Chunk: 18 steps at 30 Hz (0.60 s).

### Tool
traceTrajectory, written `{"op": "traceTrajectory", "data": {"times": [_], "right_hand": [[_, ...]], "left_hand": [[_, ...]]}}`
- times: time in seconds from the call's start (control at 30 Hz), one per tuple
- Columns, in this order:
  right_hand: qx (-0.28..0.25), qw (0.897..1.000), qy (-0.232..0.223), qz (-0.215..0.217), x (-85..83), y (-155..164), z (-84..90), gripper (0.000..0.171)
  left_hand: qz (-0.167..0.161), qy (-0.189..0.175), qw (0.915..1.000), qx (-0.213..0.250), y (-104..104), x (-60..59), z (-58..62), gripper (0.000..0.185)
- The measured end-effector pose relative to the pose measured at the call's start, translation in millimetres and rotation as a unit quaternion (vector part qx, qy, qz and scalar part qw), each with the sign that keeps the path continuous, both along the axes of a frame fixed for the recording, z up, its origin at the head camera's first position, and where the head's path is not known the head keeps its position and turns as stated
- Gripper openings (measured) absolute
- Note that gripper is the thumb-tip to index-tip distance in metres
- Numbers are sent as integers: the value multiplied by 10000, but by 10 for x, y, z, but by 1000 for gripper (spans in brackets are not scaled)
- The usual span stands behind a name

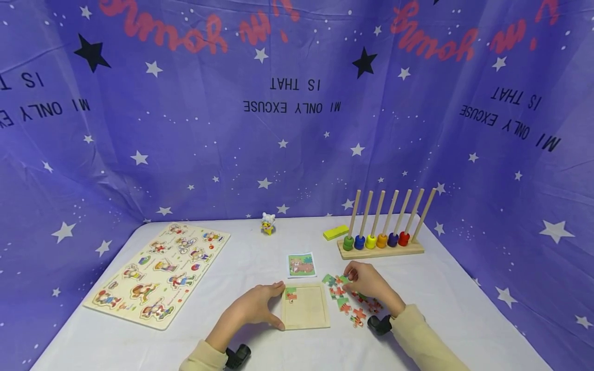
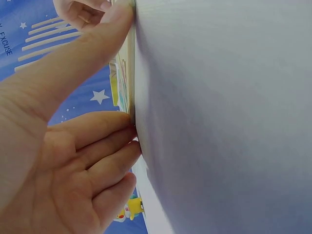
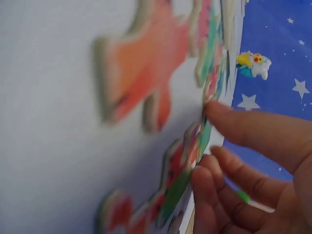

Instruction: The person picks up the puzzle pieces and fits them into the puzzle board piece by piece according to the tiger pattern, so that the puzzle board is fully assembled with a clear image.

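A square wooden puzzle tray (image 1: 306, 325) lies in the middle of the table. One green-and-red jigsaw piece (image 1: 291, 294) sits in its upper left corner. My left hand (image 1: 256, 305) holds the tray's left side, thumb at the near corner and fingers at the far one; the left wrist view shows the fingertips on its edge. To the right is a loose pile of jigsaw pieces (image 1: 344, 305). My right hand (image 1: 371, 282) reaches into the pile's far part, thumb and fingers bent down at the pieces (image 3: 178, 168). Whether a piece is pinched I cannot tell.
A small picture card (image 1: 301, 265) lies behind the tray. At the left is a large figure puzzle board (image 1: 153, 278). Back right stands a peg rack (image 1: 381, 251) with coloured rings, beside a yellow block (image 1: 336, 232). A small toy figure (image 1: 268, 223) stands at the back.
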State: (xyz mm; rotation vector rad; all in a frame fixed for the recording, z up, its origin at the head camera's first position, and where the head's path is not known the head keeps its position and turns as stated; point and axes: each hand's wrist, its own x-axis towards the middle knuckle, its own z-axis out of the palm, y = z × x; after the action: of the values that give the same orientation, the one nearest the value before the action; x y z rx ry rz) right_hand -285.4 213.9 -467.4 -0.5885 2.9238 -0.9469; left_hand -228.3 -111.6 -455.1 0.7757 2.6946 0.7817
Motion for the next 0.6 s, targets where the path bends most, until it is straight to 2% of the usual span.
{"op": "traceTrajectory", "data": {"times": [0.27,0.6], "right_hand": [[59,9979,-282,-585,38,-73,8,27],[-77,9974,-354,-623,58,-60,-5,29]], "left_hand": [[-18,-18,10000,7,-1,1,-7,96],[-33,-10,10000,80,2,20,22,97]]}}
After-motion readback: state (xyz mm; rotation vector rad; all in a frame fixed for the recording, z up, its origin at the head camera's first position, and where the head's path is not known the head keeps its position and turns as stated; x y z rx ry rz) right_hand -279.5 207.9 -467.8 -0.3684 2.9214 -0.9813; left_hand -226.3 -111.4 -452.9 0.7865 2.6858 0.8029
